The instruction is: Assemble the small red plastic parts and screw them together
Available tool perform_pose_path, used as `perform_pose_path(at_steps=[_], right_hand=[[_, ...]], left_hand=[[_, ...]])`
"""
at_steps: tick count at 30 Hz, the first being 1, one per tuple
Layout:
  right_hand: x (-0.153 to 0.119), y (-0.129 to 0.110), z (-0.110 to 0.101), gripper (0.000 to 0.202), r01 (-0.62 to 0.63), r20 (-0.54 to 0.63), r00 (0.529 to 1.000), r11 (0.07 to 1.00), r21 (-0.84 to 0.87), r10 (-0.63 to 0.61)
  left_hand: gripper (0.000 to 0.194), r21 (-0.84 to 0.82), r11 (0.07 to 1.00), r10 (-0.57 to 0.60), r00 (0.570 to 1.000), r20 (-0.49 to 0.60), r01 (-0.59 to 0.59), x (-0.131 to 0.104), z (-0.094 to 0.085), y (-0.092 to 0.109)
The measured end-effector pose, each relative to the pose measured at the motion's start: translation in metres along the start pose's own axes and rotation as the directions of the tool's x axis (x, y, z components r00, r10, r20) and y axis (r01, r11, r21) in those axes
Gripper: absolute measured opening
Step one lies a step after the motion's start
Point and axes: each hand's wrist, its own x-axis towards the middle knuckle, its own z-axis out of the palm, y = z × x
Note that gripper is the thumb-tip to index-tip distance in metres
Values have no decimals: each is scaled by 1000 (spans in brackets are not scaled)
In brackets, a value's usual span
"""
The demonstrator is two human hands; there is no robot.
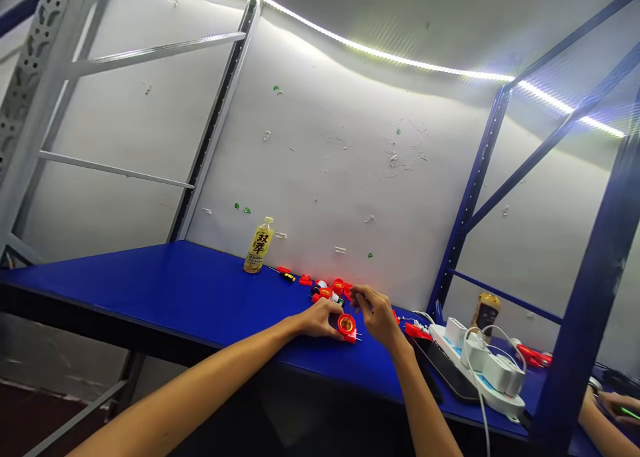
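Observation:
My left hand grips a red plug-in lamp holder just above the blue tabletop. Its round opening faces me, and two metal prongs point to the right. Beyond and to the right of it, my right hand is raised with its fingers pinched together. Whatever lies between those fingertips is too small to make out. Behind both hands sits a cluster of red, white and black parts, among them another red lamp holder. A screwdriver with a yellow and black handle lies at the left of the cluster.
A yellow drink bottle stands near the wall. On the right are a white power strip with several chargers, a dark phone and red pliers-like handles. Past the blue post, another person's hand shows.

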Motion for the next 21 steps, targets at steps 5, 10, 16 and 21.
perform_pose_path(at_steps=[5, 10, 16, 21], right_hand=[[5, 10, 0, 27, -43, 9, 999, 999, -17, 44], [20, 22, 0, 23, -154, -42, 988, 979, -136, 149], [31, 19, 5, 29, -173, -38, 985, 919, -355, 170], [35, 11, -3, 31, -163, 52, 978, 889, -429, 204]], left_hand=[[42, -61, 996, -69, 997, 38, 71, -1, -1, 1], [45, -188, 962, -180, 979, 97, 196, -1, -1, 7], [44, -200, 952, -218, 972, 90, 232, 1, 2, 10], [46, -199, 950, -231, 970, 74, 241, 3, 3, 13]])
